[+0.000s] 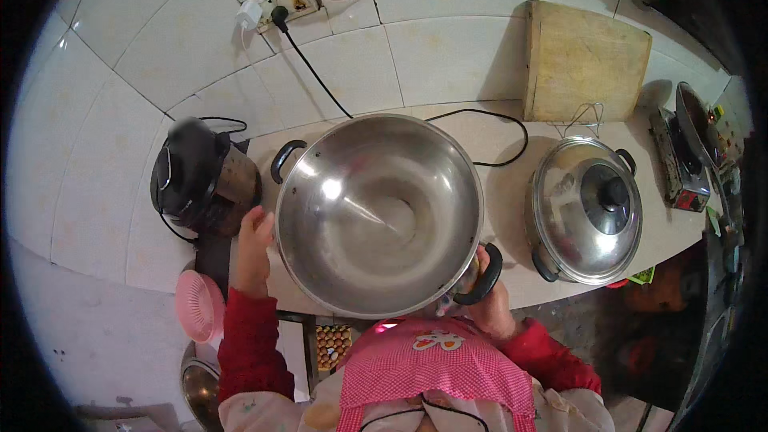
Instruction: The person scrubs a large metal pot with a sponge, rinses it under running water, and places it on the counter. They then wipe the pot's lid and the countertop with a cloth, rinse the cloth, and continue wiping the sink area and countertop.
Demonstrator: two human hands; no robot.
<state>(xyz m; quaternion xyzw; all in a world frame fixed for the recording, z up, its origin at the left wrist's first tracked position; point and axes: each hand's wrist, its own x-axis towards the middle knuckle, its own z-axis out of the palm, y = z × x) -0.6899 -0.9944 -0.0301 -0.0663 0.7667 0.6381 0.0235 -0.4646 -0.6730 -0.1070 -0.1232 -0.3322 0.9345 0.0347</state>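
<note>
A large, wide stainless-steel wok [378, 216] sits in front of me, its bare interior facing up. It has two black side handles. The right handle [489, 279] is gripped by my right hand [495, 309], whose fingers come up through the loop between handle and rim. My left hand [255, 252] is beside the wok's left rim with thumb and fingers apart; whether it touches the steel is unclear. The upper left handle [287, 159] is free of any hand. A pink checked apron [438, 351] covers my front, close to the near rim.
Left stands a black-lidded appliance [198, 174]; a pink plastic basket [200, 306] is below it. Right are a lidded steel pot [585, 210], a wooden cutting board [585, 63] against the wall and a portable stove [684, 156]. A black cord [522, 132] runs behind the wok.
</note>
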